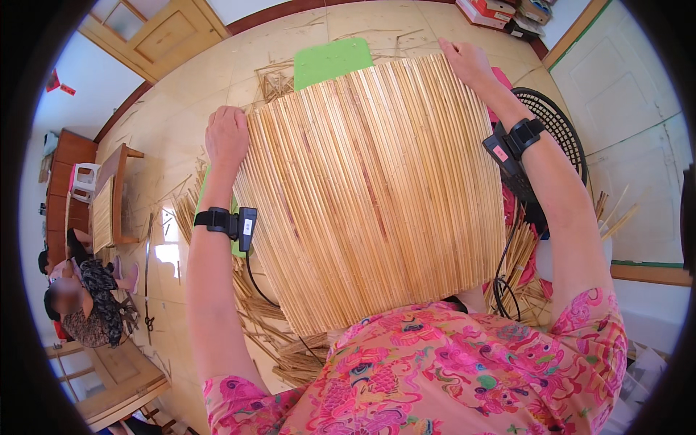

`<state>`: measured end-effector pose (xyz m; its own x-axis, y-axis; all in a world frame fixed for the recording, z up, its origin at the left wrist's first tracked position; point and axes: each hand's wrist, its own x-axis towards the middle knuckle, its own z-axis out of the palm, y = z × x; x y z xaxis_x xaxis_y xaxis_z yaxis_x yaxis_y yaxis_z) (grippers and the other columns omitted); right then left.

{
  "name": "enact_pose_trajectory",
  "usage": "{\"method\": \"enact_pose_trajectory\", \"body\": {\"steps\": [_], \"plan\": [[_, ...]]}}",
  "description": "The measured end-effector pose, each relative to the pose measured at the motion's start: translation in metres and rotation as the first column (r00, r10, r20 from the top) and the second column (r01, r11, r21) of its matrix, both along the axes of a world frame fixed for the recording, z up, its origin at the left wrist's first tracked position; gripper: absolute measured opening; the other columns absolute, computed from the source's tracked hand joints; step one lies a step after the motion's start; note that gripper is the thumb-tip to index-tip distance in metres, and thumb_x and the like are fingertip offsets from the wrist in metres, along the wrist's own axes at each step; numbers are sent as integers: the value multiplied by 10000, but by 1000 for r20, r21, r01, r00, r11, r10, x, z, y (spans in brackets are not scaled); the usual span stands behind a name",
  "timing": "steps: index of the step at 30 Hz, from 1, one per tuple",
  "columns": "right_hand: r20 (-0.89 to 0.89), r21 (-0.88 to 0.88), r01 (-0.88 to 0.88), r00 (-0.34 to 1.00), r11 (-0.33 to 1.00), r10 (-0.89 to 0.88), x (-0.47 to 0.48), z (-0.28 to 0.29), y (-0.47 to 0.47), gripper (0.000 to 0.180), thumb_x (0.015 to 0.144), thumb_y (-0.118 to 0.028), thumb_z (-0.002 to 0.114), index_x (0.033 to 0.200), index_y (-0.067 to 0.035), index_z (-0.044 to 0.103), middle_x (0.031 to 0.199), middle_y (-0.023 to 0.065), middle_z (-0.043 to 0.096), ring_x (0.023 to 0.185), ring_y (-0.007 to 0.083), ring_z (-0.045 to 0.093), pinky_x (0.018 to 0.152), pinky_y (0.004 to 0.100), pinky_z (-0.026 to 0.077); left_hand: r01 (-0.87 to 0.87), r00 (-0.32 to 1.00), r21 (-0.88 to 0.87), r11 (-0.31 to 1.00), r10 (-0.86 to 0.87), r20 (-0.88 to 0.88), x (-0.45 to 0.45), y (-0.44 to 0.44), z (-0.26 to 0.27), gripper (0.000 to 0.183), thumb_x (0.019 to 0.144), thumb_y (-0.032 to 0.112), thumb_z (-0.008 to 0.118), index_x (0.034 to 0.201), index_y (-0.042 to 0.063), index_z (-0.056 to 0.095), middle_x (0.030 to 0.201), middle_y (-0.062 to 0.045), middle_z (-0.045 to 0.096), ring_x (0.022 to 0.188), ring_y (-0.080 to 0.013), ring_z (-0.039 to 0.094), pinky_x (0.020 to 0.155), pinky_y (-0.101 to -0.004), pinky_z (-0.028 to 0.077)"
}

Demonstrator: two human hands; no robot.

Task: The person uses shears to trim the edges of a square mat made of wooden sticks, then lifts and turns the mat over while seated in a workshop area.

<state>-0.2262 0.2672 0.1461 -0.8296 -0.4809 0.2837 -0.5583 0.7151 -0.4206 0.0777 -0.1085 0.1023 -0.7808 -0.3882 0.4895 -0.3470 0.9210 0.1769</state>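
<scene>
A mat of straw-coloured reed stalks (375, 196), bound side by side, is spread out before my body. Its near edge reaches my patterned shirt. My left hand (225, 136) is closed on the mat's far left corner, knuckles up. At the far right corner, my right hand (461, 58) grips the edge. Each wrist carries a black strapped device with a cable. A green stool (331, 58) shows past the mat's far edge; the mat hides part of it.
Loose stalks (272, 81) litter the tiled floor, with bundles (296, 359) to my left. A black plastic basket (560, 130) stands by my right arm. Two people (89, 299) sit at the far left near a wooden table (117, 196). Shoe boxes (486, 11) lie at the far right wall.
</scene>
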Motion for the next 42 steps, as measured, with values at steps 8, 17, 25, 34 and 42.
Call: {"method": "enact_pose_trajectory", "body": {"steps": [8,17,25,34,42], "plan": [[13,-35,-33,999,999,34,4,0,6,638,935,-575,462,785,17,650,689,244,609,699,393,621,689,456,476,-206,943,222,953,133,304,-13,9,13,618,994,521,275,997,80,709,974,-212,686,940,-411,637,846,-489,482],[143,-39,-59,988,997,64,3,-23,18,575,949,-518,522,836,28,664,597,129,570,578,170,531,603,354,449,-211,920,252,945,105,378,1,5,16,670,981,589,251,998,97,706,958,-206,689,938,-403,637,832,-483,481],[280,28,-55,959,998,45,-1,-25,14,552,963,-491,512,983,36,677,790,138,691,773,199,651,743,338,487,-140,942,278,950,41,334,7,8,20,624,979,564,303,1044,83,695,966,-218,684,961,-415,626,871,-469,477],[132,-115,-148,978,982,162,25,-5,92,781,927,-515,548,1498,-49,290,1472,233,403,1342,331,429,1099,363,333,77,995,366,927,-51,-81,81,-8,-5,597,987,359,502,1462,33,343,1477,-193,382,1367,-338,353,1149,-411,236],[661,-245,112,746,963,82,213,-127,223,590,973,-327,570,1412,25,391,1287,199,564,1159,224,559,1001,348,418,-241,950,968,-76,186,251,247,161,-51,646,1023,443,401,1507,44,246,1429,-185,424,1307,-265,426,1068,-340,363]]}}
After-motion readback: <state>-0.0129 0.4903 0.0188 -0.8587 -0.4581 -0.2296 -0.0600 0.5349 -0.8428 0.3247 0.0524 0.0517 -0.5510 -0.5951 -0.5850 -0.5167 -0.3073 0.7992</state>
